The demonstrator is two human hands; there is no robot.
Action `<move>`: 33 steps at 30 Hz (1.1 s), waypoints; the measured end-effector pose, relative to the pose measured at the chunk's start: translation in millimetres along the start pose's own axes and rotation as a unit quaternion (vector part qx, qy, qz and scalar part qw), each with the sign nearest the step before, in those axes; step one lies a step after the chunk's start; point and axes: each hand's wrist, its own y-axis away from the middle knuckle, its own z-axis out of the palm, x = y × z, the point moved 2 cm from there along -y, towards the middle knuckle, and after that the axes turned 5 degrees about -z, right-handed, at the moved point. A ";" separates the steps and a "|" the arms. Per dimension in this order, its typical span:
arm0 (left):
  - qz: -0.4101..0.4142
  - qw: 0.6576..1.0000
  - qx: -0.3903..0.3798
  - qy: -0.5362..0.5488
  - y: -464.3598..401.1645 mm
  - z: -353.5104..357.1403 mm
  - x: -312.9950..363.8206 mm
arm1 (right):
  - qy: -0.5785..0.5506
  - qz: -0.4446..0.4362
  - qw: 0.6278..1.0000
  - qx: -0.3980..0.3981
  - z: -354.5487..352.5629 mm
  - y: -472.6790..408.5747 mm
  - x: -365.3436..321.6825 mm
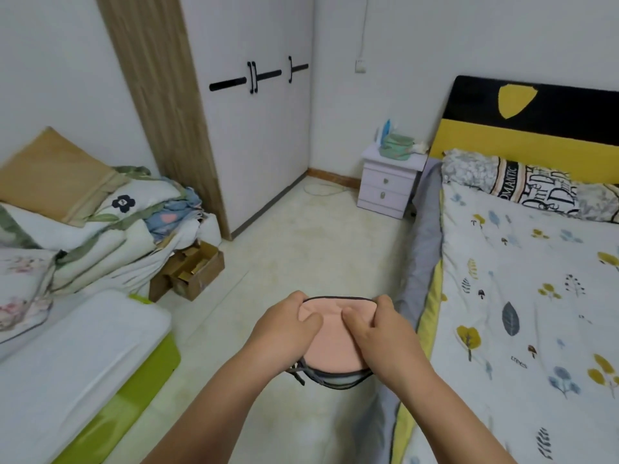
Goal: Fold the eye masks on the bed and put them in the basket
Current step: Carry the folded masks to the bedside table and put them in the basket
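A pink eye mask (330,346) with a dark grey edge and strap is held in the air over the floor, just left of the bed (522,296). My left hand (284,329) grips its left side with the thumb on the pink face. My right hand (378,329) grips its right side, thumb also pressed on top. The mask looks doubled over, with a pale layer showing at its lower edge and the strap hanging at the lower left. No basket is in view.
A leaf-patterned quilt covers the bed, with a pillow (522,189) by the yellow and black headboard. A lilac nightstand (388,182) stands at the bed's head. Left are a green-framed mattress (83,363), piled bedding (100,222), a cardboard box (191,272) and a white wardrobe (254,128).
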 end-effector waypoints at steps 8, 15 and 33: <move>0.006 1.000 -0.014 -0.026 -99.7 -26.9 -3.9 | 0.007 0.016 1.000 -0.003 28.2 -95.1 -23.8; 0.010 0.999 -0.015 -0.030 -193.8 -58.6 4.9 | 0.002 0.021 1.000 0.004 39.9 -186.3 -58.5; 0.105 0.989 -0.098 -0.048 -469.4 -137.2 17.5 | -0.037 0.101 0.988 0.112 92.4 -415.0 -148.9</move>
